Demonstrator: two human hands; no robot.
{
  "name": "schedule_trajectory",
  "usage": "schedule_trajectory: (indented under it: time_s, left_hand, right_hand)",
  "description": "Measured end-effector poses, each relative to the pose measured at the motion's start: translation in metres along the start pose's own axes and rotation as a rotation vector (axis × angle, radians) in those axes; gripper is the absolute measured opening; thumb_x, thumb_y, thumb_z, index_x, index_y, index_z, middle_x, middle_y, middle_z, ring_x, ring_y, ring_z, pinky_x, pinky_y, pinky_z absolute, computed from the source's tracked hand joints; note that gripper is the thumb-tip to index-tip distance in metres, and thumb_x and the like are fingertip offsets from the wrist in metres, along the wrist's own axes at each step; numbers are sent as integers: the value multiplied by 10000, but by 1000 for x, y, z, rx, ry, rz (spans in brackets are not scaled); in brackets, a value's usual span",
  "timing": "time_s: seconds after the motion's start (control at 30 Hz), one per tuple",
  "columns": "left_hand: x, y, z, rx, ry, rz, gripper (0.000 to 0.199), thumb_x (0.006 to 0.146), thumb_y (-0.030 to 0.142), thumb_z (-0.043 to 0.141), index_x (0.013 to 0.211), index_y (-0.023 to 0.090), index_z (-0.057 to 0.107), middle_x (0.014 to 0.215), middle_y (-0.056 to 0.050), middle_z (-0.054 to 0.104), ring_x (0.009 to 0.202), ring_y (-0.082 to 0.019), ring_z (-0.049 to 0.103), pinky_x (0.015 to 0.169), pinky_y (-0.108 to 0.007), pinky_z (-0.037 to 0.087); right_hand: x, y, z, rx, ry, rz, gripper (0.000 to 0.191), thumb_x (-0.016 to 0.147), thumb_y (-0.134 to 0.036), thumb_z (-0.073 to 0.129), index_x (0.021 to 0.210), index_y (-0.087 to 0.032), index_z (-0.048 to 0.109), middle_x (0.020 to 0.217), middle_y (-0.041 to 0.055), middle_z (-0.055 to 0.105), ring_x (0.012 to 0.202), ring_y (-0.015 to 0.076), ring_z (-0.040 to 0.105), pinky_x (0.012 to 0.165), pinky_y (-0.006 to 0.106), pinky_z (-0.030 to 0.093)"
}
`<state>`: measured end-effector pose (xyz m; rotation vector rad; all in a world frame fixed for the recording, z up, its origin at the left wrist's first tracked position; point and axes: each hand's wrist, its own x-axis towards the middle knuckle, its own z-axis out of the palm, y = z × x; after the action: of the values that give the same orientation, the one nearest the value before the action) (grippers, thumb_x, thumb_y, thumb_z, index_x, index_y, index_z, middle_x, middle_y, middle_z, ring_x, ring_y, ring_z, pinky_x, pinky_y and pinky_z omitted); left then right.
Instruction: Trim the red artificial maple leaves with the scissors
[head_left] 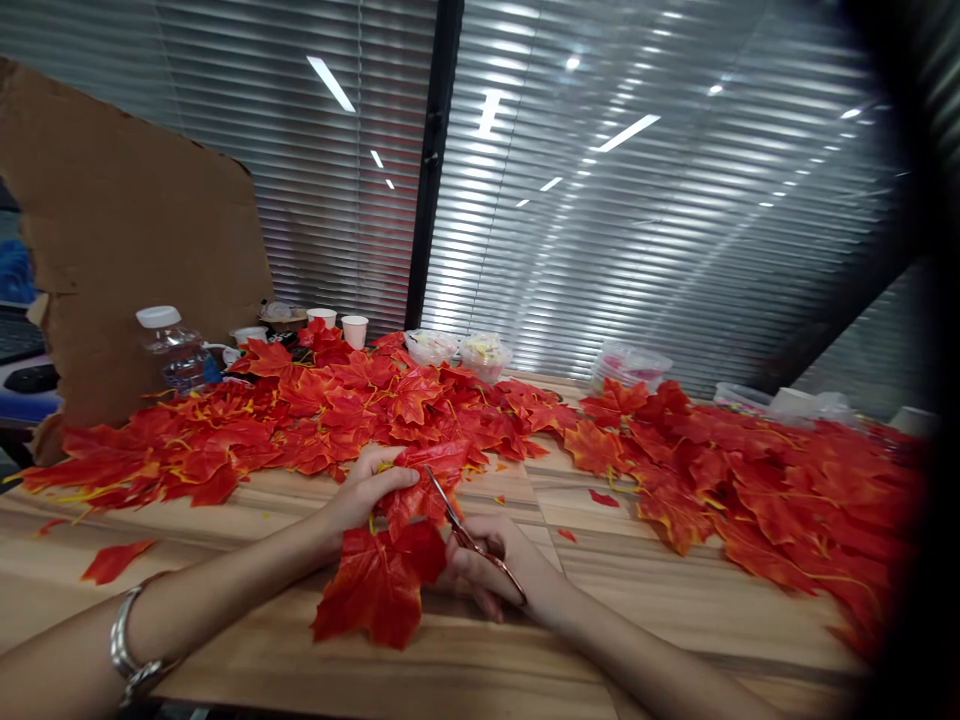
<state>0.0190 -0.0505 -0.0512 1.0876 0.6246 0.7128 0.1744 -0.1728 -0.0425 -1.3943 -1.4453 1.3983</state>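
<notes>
Between thumb and fingers, my left hand (367, 490) pinches a red artificial maple leaf (405, 508) over the front of the table. Fingers of my right hand (502, 565) are wrapped round the handles of a pair of scissors (466, 538). The scissors' blades point up and left and lie against the held leaf's right side; whether they are cutting into it I cannot tell. A second red leaf (373, 590) hangs or lies just below, between my two forearms. Part of the leaf stem is hidden by my left fingers.
A large heap of red leaves (322, 410) covers the table's back left, another heap (750, 490) the right. Scraps (116, 562) lie on the wooden table (315, 680). Behind stand a plastic bottle (176, 350), paper cups (355, 331), plastic tubs (484, 355) and a cardboard panel (142, 220).
</notes>
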Motion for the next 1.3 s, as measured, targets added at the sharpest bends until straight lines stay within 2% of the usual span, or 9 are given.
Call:
schedule_trajectory:
  time_s: [0.17,0.37,0.57,0.7,0.87,1.0,1.07,1.17,1.3]
  left_hand:
    - [2,-2,-3,37,-161,37,146,663,274,629,686,130,609,590,35,468,529,-80,405,483,-182,291]
    - [3,-5,-4,78,-135,69,137,670,260,617,687,125,601,628,21,482,573,-86,422,517,-180,311]
    - [2,-6,-3,42,-230,-22,181,665,291,635,671,127,559,557,39,493,493,-74,403,465,-179,290]
    - [2,-6,-4,78,-266,20,186,693,309,614,709,127,583,647,7,559,584,-107,479,541,-198,349]
    - [1,-2,-2,139,-207,67,191,706,311,603,752,127,628,663,3,574,579,-102,474,526,-189,334]
    - [-1,1,0,4,-259,38,190,708,306,612,794,137,619,703,-2,589,613,-107,510,575,-195,371]
    - [0,2,0,-54,-261,9,188,712,307,616,803,144,597,671,10,562,575,-93,488,536,-185,362]
    - [5,0,-1,-91,-199,-10,188,705,314,631,724,157,529,569,48,472,485,-65,408,453,-166,306]
    - [13,-1,-4,-58,-112,12,232,674,318,661,719,160,498,576,56,468,496,-59,411,457,-156,296]
  right_hand:
    - [2,6,1,35,14,12,413,764,-541,534,714,-133,494,437,-56,421,322,39,369,309,130,257]
    - [0,5,1,10,14,35,400,769,-526,539,704,-133,503,422,-58,413,307,40,360,299,130,261]
    - [0,4,1,-33,-39,-41,443,798,-563,471,718,-128,496,469,-36,437,376,49,404,353,138,271]
    - [0,6,1,-31,12,-36,436,788,-560,490,724,-129,497,450,-49,419,355,40,369,340,134,256]
    - [1,6,2,-2,66,11,410,773,-537,527,712,-133,505,413,-58,414,313,39,351,306,131,240]
    - [2,4,2,11,117,-13,407,771,-544,521,708,-144,491,405,-67,408,292,40,347,294,132,241]
    - [3,2,2,13,157,-26,402,772,-543,520,704,-149,479,410,-72,401,292,37,342,295,130,238]
    - [4,-3,2,9,196,-3,410,774,-550,510,690,-149,478,382,-77,387,283,38,329,296,132,224]
    - [2,-9,2,26,169,32,449,759,-585,499,688,-142,498,354,-83,364,269,39,306,305,141,206]
